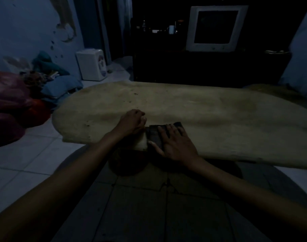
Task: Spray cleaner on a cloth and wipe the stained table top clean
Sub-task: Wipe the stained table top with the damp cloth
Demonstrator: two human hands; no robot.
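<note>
The scene is dim; detail is limited. A pale desk [210, 119] with rounded corners runs across the view; small dark specks [135, 93] lie near its far edge, left of centre, and a few more near its near left corner. A dark folded cloth [155, 134] lies at the near edge of the desk, left of the middle; the right hand [175, 143] rests flat on it, fingers straight and spread, thumb lying along the cloth's near side. The left hand [131, 122] sits just beside the cloth on its left, fingers curled into a loose fist on the desk top; whether it holds anything cannot be told. The two hands are close together but do not touch. Beyond the far edge stands a dark cabinet carrying a white monitor [215, 27]; a white box [91, 64] stands on the floor off the far left corner.
</note>
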